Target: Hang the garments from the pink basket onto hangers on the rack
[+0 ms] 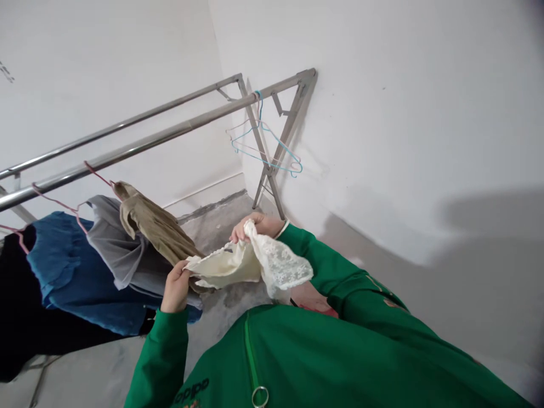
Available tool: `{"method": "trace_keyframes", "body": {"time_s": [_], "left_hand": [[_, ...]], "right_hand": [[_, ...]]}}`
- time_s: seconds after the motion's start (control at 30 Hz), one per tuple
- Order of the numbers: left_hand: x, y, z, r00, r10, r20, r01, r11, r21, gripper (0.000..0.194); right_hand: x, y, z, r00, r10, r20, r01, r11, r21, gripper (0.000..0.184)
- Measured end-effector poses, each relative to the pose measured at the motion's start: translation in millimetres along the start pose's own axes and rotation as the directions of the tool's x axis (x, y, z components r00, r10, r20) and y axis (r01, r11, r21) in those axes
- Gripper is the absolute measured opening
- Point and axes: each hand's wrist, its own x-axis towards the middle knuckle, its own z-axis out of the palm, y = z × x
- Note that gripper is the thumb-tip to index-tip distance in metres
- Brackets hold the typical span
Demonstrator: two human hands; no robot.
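Note:
Held out in front of my green jacket is a cream garment with white lace [284,263], sagging between my two hands. My left hand [176,288] pinches its left edge, thumb and fingers closed on the cloth. On the other side my right hand [259,225] grips the gathered top, and the lace part hangs down below it. The lower end of the garment is partly hidden by my jacket. Just beyond my left hand hangs a khaki garment [155,218] on a pink hanger.
A metal drying rack [182,130] runs from the left to the wall corner. A blue hanger [272,136] and a pink one hang near its right end. Grey [114,238], blue [72,266] and black [21,317] garments hang at left. Something red [314,300] lies low behind my right arm.

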Motion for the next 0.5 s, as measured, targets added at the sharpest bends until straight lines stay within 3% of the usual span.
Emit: {"method": "trace_keyframes", "body": {"time_s": [0.07,0.13,0.2,0.23,0.3,0.37,0.43,0.5], "left_hand": [[-5.2,9.5,7.2,0.998,-0.064,-0.002,0.062,0.97,-0.234,0.038],[-9.8,16.0,16.8,0.993,-0.111,-0.033,0.095,0.942,-0.322,0.038],[-12.2,17.4,24.0,0.987,-0.151,-0.062,0.127,0.947,-0.295,0.035],[-12.6,16.1,26.0,0.986,-0.159,-0.057,0.14,0.957,-0.253,0.034],[-11.7,11.1,26.7,0.989,-0.147,-0.013,0.144,0.981,-0.13,0.033],[-9.6,4.9,24.1,0.992,-0.124,0.018,0.124,0.992,0.006,0.033],[-7.0,-0.5,19.4,0.991,-0.123,0.047,0.117,0.987,0.112,0.035],[-4.9,-3.8,13.8,0.987,-0.143,0.068,0.13,0.977,0.168,0.038]], "right_hand": [[-4.2,-3.4,-19.9,0.995,0.101,-0.017,-0.101,0.956,-0.274,0.038],[-4.9,-10.7,-48.3,0.979,0.09,-0.181,-0.164,0.879,-0.448,0.038],[-2.8,-23.5,-81.9,0.911,-0.024,-0.413,-0.209,0.834,-0.51,0.041],[-0.9,-31.4,-99.0,0.842,-0.098,-0.53,-0.267,0.779,-0.568,0.043],[3.4,-47.0,-129.7,0.664,-0.251,-0.705,-0.502,0.548,-0.669,0.049],[7.5,-58.2,-152.7,0.536,-0.337,-0.774,-0.754,0.22,-0.619,0.05],[10.1,-62.4,-167.3,0.511,-0.294,-0.808,-0.846,-0.006,-0.533,0.04],[11.1,-60.9,-175.3,0.534,-0.222,-0.816,-0.844,-0.098,-0.527,0.028]]}}
